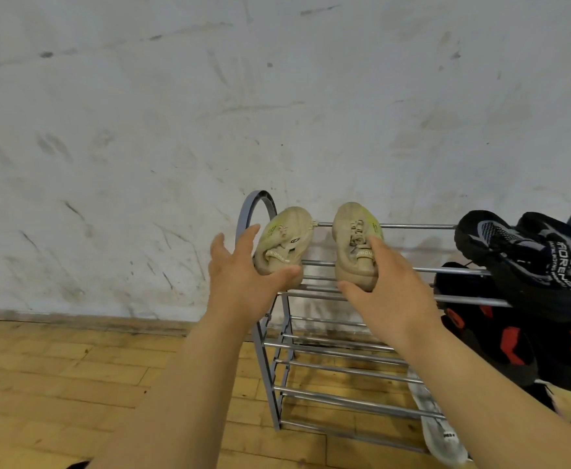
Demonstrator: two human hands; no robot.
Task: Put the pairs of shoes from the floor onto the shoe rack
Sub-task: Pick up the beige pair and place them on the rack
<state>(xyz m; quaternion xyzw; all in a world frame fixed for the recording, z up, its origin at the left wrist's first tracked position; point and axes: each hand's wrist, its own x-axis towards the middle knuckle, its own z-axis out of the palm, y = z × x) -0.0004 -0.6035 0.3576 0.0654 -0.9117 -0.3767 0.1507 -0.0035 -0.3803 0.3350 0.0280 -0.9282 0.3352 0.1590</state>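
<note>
Two small beige shoes stand toes-to-wall on the top tier of the grey metal shoe rack (345,358), at its left end. My left hand (240,282) cups the heel of the left beige shoe (286,231), with the thumb across the heel and the fingers straight and spread along its left side. My right hand (392,292) grips the heel of the right beige shoe (353,228), thumb low on the heel and index finger over the tongue. Both shoes rest on the top bars.
A black pair with white lettering (528,258) fills the right of the top tier. Black-and-red shoes (514,343) sit on the tier below, and a white shoe (436,431) lies lower down. The rack backs onto a scuffed white wall. Wood floor (57,384) lies to the left.
</note>
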